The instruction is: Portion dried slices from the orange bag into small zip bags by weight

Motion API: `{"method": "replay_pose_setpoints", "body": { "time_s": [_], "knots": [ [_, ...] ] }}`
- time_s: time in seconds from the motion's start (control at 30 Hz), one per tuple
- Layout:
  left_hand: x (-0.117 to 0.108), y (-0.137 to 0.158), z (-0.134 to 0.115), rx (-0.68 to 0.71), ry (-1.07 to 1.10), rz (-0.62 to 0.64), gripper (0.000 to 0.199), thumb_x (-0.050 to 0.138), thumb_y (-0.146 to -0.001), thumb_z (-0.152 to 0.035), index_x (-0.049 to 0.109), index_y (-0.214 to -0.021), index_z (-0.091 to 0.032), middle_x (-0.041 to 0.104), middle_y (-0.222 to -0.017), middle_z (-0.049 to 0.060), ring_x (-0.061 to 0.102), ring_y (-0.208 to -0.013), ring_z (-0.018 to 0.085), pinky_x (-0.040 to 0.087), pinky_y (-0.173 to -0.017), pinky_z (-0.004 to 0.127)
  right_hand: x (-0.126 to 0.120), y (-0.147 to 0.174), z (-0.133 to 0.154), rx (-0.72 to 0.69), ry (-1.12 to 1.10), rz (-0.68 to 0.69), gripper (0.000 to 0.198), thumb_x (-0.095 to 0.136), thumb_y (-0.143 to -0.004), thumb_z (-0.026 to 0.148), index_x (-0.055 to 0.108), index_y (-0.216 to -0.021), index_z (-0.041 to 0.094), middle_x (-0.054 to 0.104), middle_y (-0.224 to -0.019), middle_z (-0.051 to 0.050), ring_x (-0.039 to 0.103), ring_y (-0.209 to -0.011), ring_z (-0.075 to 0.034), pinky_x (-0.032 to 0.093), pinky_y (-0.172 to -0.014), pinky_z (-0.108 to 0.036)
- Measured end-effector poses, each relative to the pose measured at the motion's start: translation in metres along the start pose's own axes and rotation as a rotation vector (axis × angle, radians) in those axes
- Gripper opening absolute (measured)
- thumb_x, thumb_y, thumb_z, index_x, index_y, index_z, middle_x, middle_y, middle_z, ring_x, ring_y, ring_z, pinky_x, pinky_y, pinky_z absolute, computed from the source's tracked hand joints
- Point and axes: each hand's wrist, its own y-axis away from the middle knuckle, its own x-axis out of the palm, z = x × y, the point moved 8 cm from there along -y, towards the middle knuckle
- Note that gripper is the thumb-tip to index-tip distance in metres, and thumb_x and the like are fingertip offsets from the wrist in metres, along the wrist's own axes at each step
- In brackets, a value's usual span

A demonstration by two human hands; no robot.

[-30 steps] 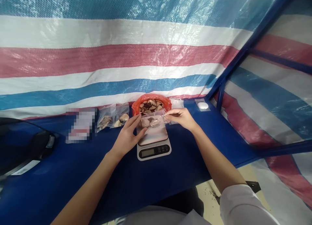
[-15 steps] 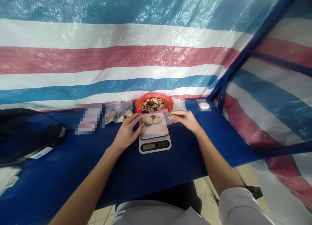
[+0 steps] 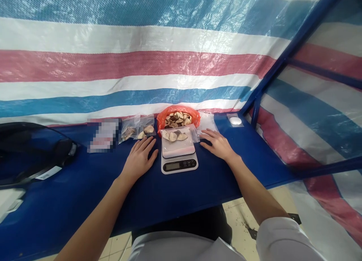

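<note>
A white digital kitchen scale [image 3: 179, 155] stands on the blue table between my hands. On its platform lies a clear plastic bag [image 3: 185, 132] with a few pale and brown dried slices [image 3: 173, 136] inside. My left hand [image 3: 138, 158] rests on the table left of the scale, fingers spread and holding nothing. To the right of the scale, my right hand [image 3: 218, 145] lies with its fingers apart, near the bag's edge. Behind the scale sits a red plastic bag [image 3: 194, 113] full of similar slices. The scale's display shows no figures I can read.
Two clear bags of slices, one [image 3: 128, 129] beside another [image 3: 147, 130], lie left of the red bag. Flat clear bags [image 3: 207, 122] lie to its right. A small bag with a white round object [image 3: 235, 121] is farther right. A black strapped item [image 3: 56, 151] occupies the left.
Both hands have let go of the clear bag on the scale. The left has moved left and down to the table; the right has lowered beside the scale.
</note>
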Motion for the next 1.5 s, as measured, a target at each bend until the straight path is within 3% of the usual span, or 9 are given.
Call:
{"method": "replay_pose_setpoints", "body": {
  "time_s": [0.17, 0.33, 1.2, 1.5],
  "knots": [
    [0.008, 0.003, 0.003, -0.043, -0.039, 0.063, 0.059, 0.037, -0.099, -0.048, 0.058, -0.143, -0.015, 0.048, -0.155, 0.016, 0.039, -0.148, 0.037, 0.032, -0.12, 0.059, 0.017, 0.007, -0.001, 0.003, 0.03, 0.086, 0.044, 0.045, -0.104, 0.043, 0.061, -0.14, 0.026, 0.051, -0.155, -0.006, 0.04, -0.148, -0.03, 0.035, -0.122, -0.054],
    [0.012, 0.004, 0.006, -0.07, -0.047, 0.093, 0.059, 0.037, -0.098, -0.048, 0.058, -0.143, -0.016, 0.048, -0.155, 0.015, 0.037, -0.149, 0.036, 0.03, -0.121, 0.059, 0.02, 0.009, -0.002, 0.026, 0.019, 0.123, 0.047, 0.041, -0.105, 0.044, 0.056, -0.145, 0.027, 0.047, -0.158, -0.006, 0.036, -0.151, -0.03, 0.031, -0.124, -0.055],
    [0.011, 0.004, 0.005, -0.068, -0.028, 0.074, 0.059, 0.037, -0.098, -0.048, 0.06, -0.141, -0.016, 0.05, -0.153, 0.015, 0.04, -0.147, 0.037, 0.031, -0.121, 0.059, 0.02, 0.01, -0.001, 0.024, 0.02, 0.106, 0.045, 0.042, -0.104, 0.043, 0.057, -0.145, 0.028, 0.048, -0.157, -0.005, 0.038, -0.15, -0.03, 0.031, -0.123, -0.054],
    [0.004, 0.001, 0.007, -0.077, 0.037, 0.025, 0.054, 0.041, -0.097, -0.049, 0.065, -0.134, -0.018, 0.058, -0.146, 0.016, 0.047, -0.142, 0.036, 0.036, -0.119, 0.057, 0.013, 0.007, -0.003, 0.029, -0.042, 0.066, 0.045, 0.048, -0.102, 0.042, 0.06, -0.142, 0.026, 0.053, -0.153, -0.006, 0.043, -0.147, -0.03, 0.036, -0.122, -0.052]
  ]
}}
